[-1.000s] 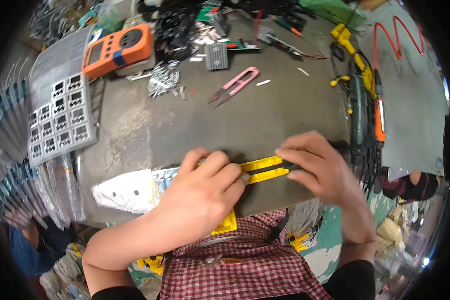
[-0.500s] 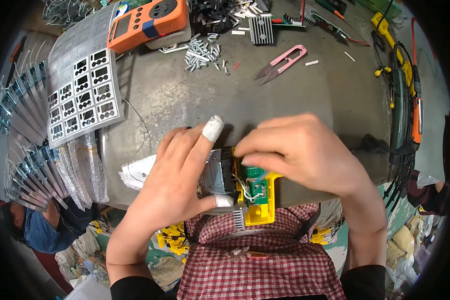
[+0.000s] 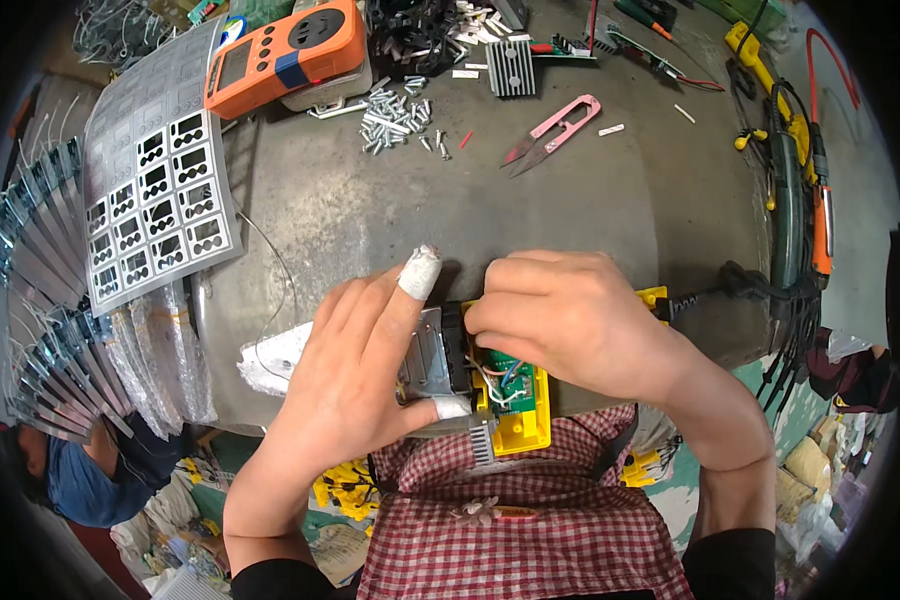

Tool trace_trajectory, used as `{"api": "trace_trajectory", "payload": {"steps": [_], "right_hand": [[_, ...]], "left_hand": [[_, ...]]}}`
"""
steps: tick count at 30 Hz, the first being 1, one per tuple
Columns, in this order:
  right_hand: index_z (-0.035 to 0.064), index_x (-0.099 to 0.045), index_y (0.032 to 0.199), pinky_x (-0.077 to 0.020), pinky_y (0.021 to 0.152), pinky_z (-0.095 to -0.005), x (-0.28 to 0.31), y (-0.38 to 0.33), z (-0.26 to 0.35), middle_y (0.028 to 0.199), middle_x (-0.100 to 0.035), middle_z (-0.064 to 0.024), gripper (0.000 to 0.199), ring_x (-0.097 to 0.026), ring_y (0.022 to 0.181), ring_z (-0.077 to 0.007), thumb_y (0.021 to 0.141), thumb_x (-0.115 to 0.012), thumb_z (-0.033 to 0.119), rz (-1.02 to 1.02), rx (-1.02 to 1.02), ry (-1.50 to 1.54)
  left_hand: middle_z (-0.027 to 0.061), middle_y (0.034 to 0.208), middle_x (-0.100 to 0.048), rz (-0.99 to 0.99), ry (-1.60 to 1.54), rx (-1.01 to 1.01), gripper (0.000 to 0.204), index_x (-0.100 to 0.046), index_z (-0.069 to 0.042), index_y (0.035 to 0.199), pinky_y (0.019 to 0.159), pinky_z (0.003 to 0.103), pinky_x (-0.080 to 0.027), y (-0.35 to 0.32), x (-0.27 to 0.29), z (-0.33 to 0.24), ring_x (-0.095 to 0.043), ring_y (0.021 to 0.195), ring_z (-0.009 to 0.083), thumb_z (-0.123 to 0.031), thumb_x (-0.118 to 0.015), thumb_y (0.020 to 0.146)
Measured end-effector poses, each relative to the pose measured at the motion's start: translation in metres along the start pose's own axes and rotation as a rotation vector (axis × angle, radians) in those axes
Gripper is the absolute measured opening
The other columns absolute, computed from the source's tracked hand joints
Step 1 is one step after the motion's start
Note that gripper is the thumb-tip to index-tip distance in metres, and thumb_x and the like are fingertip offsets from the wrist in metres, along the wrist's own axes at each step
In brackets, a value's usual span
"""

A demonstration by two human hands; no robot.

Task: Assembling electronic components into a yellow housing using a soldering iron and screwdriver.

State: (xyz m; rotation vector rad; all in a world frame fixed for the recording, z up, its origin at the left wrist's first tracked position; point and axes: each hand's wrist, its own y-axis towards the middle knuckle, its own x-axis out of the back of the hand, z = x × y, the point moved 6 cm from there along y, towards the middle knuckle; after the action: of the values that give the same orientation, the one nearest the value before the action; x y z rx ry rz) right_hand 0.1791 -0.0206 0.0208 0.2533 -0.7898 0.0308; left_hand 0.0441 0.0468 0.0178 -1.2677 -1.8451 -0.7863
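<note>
A yellow plastic housing [image 3: 530,437] lies at the table's near edge with a green circuit board [image 3: 518,402] inside it. Thin white, brown and blue wires [image 3: 511,378] curve over the board. Against its left side sits a silver metal part [image 3: 428,362] with a black edge. My left hand [image 3: 345,365], its index finger and thumb tip wrapped in white tape, grips this metal part from the left. My right hand [image 3: 575,310] is closed in a pinch above the board's far end; its fingers hide what they hold, if anything. A grey finned heat sink [image 3: 482,440] is beside the housing.
Pink thread snips [image 3: 558,130], a pile of screws [image 3: 395,120] and an orange multimeter [image 3: 285,58] lie farther back. A sheet of printed panels [image 3: 160,200] is at left, tools with cables [image 3: 820,225] at right. Another person's sleeve [image 3: 110,475] shows at lower left.
My right hand has turned and drawn its fingers closer together over the board, uncovering more of the wires. My left hand keeps its grip. The whole view has shifted slightly.
</note>
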Motion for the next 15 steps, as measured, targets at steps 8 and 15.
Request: {"api": "trace_trajectory", "payload": {"steps": [8, 15], "right_hand": [[0.0069, -0.057, 0.077, -0.0492, 0.065, -0.0402, 0.001, 0.004, -0.004, 0.079, -0.056, -0.0067, 0.011, -0.061, 0.078, -0.0271, 0.073, -0.067, 0.01, 0.033, -0.072, 0.099], [0.0045, -0.061, 0.084, -0.0494, 0.073, -0.039, 0.0, 0.012, 0.013, 0.082, -0.058, -0.0067, 0.01, -0.06, 0.083, -0.0265, 0.076, -0.062, 0.011, 0.155, -0.061, -0.178]], "left_hand": [[0.0157, 0.126, -0.055, -0.006, -0.005, 0.006, 0.105, -0.033, 0.0, 0.138, 0.092, 0.043, -0.041, 0.001, -0.002, 0.0, -0.054, 0.106, 0.0378, -0.026, -0.087, 0.052], [0.022, 0.123, -0.05, -0.007, -0.021, -0.025, 0.111, -0.029, 0.004, 0.142, 0.093, 0.048, -0.041, 0.001, -0.002, -0.004, -0.052, 0.106, 0.0393, -0.016, -0.085, 0.048]]}}
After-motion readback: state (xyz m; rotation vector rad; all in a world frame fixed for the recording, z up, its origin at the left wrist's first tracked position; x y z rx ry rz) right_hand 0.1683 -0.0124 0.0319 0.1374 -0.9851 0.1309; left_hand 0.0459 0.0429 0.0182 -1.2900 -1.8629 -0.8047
